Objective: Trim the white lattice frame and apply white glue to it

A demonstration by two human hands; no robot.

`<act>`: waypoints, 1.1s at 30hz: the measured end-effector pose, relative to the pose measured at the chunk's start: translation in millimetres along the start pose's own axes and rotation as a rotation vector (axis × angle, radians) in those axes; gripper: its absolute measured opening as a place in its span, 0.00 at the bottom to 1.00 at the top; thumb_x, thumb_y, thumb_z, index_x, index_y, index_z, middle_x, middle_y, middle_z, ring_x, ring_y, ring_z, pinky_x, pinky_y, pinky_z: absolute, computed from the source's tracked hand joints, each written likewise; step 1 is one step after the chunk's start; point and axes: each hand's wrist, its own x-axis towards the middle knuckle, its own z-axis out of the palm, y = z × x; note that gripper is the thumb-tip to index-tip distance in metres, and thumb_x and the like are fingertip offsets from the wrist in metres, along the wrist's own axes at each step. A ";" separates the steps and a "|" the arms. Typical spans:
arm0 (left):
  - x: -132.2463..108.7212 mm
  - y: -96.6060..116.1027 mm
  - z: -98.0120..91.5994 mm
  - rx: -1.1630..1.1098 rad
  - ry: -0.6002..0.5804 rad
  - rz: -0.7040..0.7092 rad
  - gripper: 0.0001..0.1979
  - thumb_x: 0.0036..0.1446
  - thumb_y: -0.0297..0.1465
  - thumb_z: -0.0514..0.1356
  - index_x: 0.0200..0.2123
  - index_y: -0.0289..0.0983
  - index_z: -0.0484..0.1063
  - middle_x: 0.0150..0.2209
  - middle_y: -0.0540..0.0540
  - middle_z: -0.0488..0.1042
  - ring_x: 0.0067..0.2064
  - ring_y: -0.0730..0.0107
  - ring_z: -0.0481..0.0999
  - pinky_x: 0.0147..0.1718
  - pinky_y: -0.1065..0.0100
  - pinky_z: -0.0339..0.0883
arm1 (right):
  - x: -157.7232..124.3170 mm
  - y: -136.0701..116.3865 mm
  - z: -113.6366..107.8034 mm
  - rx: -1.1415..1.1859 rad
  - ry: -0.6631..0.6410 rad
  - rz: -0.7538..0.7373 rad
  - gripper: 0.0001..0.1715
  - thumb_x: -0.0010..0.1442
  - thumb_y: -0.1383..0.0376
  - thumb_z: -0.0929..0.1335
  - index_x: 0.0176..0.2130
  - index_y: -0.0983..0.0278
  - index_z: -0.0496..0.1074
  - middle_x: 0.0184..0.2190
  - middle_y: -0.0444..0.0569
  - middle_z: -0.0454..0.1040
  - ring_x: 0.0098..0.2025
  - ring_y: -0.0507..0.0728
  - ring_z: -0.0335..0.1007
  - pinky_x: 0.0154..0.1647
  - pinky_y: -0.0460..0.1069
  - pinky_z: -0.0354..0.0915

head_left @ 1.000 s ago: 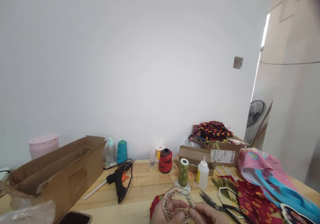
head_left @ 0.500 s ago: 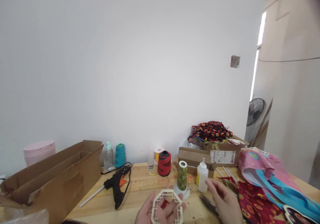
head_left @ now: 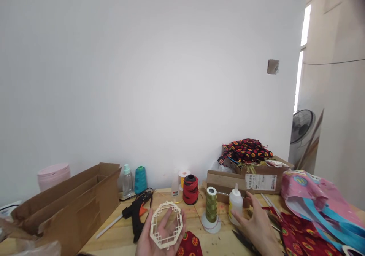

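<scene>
My left hand (head_left: 145, 237) holds a pale wooden openwork frame (head_left: 153, 225), eight-sided with a small loop at top and bottom; palm and fingers show behind its opening. To the right, my right hand (head_left: 258, 221) is at a white squeeze bottle (head_left: 236, 202) with a pointed nozzle. Thumb and fingers are spread, the thumb overlapping the bottle's lower front; I cannot tell whether it touches. Dark-handled scissors or pliers (head_left: 242, 240) lie partly beneath this hand. A piece of dark red patterned fabric (head_left: 191, 244) lies beside my left hand.
A black glue gun (head_left: 133, 214) lies left of my hands, near a long cardboard box (head_left: 85, 206). Green (head_left: 211, 206) and red (head_left: 190, 191) thread spools stand centrally. Boxes with fabric (head_left: 245, 151) stand behind; pink cloth (head_left: 302, 191) lies right.
My left hand and the wooden frame have moved left and up, showing the whole frame. My right hand has spread its fingers and come around the bottle's right side. The view has shifted slightly.
</scene>
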 end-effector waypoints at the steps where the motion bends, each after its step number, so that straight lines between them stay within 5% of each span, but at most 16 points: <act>1: 1.3 1.3 -1.5 -0.003 0.002 0.009 0.14 0.50 0.33 0.55 0.36 0.29 0.71 0.39 0.30 0.74 0.46 0.50 0.70 0.43 0.55 0.63 | -3.3 -7.9 -3.7 -0.026 0.019 -0.039 0.30 0.47 0.54 0.66 0.46 0.68 0.60 0.41 0.60 0.68 0.43 0.65 0.64 0.42 0.58 0.59; 4: 6.6 3.7 -9.2 0.068 0.095 0.117 0.15 0.50 0.36 0.55 0.41 0.34 0.66 0.36 0.36 0.76 0.43 0.56 0.73 0.42 0.58 0.64 | -19.7 -39.5 -4.4 0.057 0.133 -0.355 0.12 0.54 0.60 0.63 0.38 0.64 0.63 0.36 0.54 0.69 0.40 0.60 0.65 0.43 0.54 0.59; 6: 10.2 1.5 -15.0 0.192 0.214 0.207 0.19 0.51 0.37 0.55 0.46 0.37 0.62 0.32 0.40 0.77 0.41 0.60 0.74 0.41 0.63 0.65 | -34.1 -58.3 7.2 0.097 -0.177 -0.539 0.06 0.54 0.65 0.61 0.34 0.62 0.66 0.30 0.49 0.72 0.34 0.56 0.67 0.36 0.49 0.63; 8: 12.5 -3.2 -18.6 0.290 0.261 0.216 0.24 0.51 0.38 0.54 0.50 0.36 0.59 0.31 0.42 0.77 0.41 0.63 0.74 0.41 0.65 0.65 | -47.0 -69.4 25.0 -0.020 -0.520 -0.579 0.16 0.47 0.64 0.67 0.39 0.65 0.69 0.34 0.51 0.75 0.37 0.59 0.69 0.37 0.50 0.65; 10: 13.1 -8.4 -18.8 0.335 0.255 0.187 0.26 0.51 0.39 0.54 0.53 0.35 0.56 0.30 0.42 0.77 0.41 0.63 0.74 0.40 0.65 0.65 | -55.7 -71.9 42.7 -0.120 -0.689 -0.564 0.32 0.43 0.60 0.70 0.47 0.68 0.66 0.43 0.56 0.72 0.43 0.64 0.67 0.44 0.55 0.63; 13: 11.2 -13.0 -14.1 0.336 0.252 0.181 0.27 0.52 0.38 0.53 0.53 0.34 0.55 0.30 0.41 0.77 0.40 0.62 0.75 0.40 0.64 0.66 | -61.1 -67.7 58.6 -0.160 -0.839 -0.584 0.33 0.48 0.61 0.67 0.52 0.71 0.61 0.50 0.60 0.66 0.50 0.65 0.61 0.50 0.56 0.58; 19: 7.4 -11.9 -7.1 0.295 0.250 0.134 0.27 0.53 0.37 0.53 0.54 0.33 0.54 0.29 0.40 0.77 0.38 0.61 0.75 0.39 0.62 0.66 | -63.2 -68.0 58.8 -0.147 -0.809 -0.561 0.29 0.45 0.62 0.69 0.47 0.67 0.66 0.42 0.55 0.73 0.44 0.62 0.66 0.46 0.53 0.61; 26: 9.4 -11.0 -13.6 0.295 0.210 0.130 0.28 0.52 0.38 0.54 0.55 0.34 0.53 0.30 0.40 0.77 0.40 0.62 0.75 0.40 0.64 0.66 | -60.1 -67.6 64.5 -0.143 -0.917 -0.575 0.36 0.48 0.62 0.66 0.55 0.67 0.56 0.53 0.58 0.62 0.53 0.63 0.56 0.52 0.55 0.53; 33: 5.2 0.8 -8.6 0.251 0.195 0.146 0.27 0.53 0.36 0.53 0.56 0.37 0.51 0.29 0.43 0.77 0.38 0.64 0.75 0.37 0.66 0.66 | -61.0 -83.9 71.0 -0.201 -0.881 -0.533 0.37 0.42 0.71 0.65 0.54 0.67 0.59 0.44 0.59 0.71 0.45 0.63 0.64 0.47 0.54 0.57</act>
